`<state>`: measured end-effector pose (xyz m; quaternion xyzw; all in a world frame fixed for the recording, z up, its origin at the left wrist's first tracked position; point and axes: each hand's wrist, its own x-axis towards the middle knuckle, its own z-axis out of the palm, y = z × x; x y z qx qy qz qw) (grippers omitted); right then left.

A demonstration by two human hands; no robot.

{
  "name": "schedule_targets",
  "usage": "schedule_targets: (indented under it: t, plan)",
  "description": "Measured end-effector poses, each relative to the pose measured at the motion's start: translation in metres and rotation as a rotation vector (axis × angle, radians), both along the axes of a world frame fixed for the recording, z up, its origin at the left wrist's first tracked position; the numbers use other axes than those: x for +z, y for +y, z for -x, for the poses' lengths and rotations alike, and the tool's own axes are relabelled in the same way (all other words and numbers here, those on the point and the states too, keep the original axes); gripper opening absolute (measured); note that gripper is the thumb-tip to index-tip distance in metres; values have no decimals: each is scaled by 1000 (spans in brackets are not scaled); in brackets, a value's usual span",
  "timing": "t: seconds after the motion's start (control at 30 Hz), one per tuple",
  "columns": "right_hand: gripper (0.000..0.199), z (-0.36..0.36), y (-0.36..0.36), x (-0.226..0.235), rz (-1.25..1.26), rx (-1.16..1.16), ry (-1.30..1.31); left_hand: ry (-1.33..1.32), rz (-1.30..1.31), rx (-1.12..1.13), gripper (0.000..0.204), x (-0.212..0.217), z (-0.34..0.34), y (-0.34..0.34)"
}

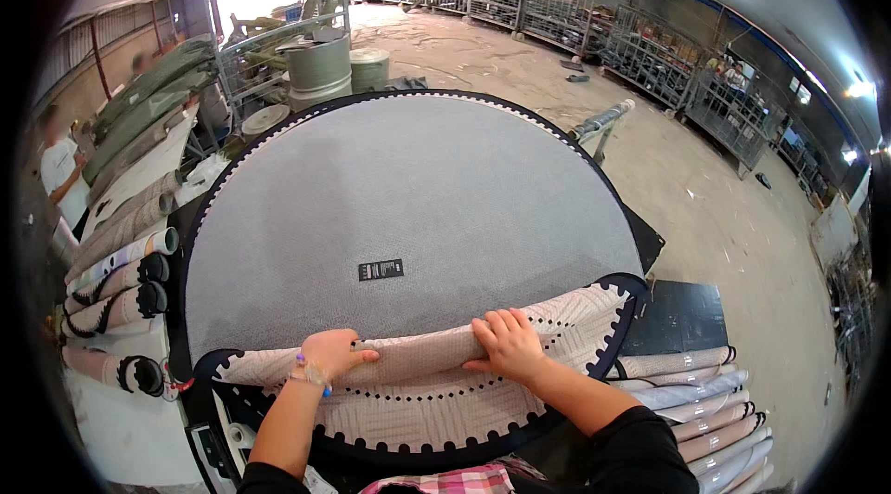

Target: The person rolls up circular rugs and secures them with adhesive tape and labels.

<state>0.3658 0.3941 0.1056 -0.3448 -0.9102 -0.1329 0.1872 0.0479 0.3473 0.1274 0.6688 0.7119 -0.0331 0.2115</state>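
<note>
A large round rug (418, 188) lies in front of me with its grey backing up and a dark border around it. Its near edge is folded over toward the middle, showing a beige patterned face with black dots and a scalloped black rim. My left hand (329, 353), wearing a bracelet, is closed on the fold left of centre, thumb pointing right. Further right, my right hand (509, 343) grips the same fold, fingers over the top and thumb on the near side. A small black label (380, 269) sits on the backing beyond the fold.
Rolled rugs (696, 410) are stacked at the right, and more rolls (121, 295) lie on the left. Behind the rug stand a metal drum (318, 75) and a tube-like roll (603, 118). Wire cages (557, 7) line the far floor. Another person (63, 169) is at the far left.
</note>
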Motion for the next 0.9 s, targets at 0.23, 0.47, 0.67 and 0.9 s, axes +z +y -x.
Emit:
schedule_targets:
  t: [0.23,0.47,0.67,0.9]
  plan:
    - [59,13,59,5,508,-11,-243,290,-583,-226,73,-24,-21,-33]
    - [61,34,37,7,-47,109,-7,66,-155,-324,69,0,21,37]
    - [64,59,131,40,789,47,-339,339,-898,-286,68,-22,7,32]
    - [73,54,101,0,-148,32,-85,97,-159,-255,71,15,28,101]
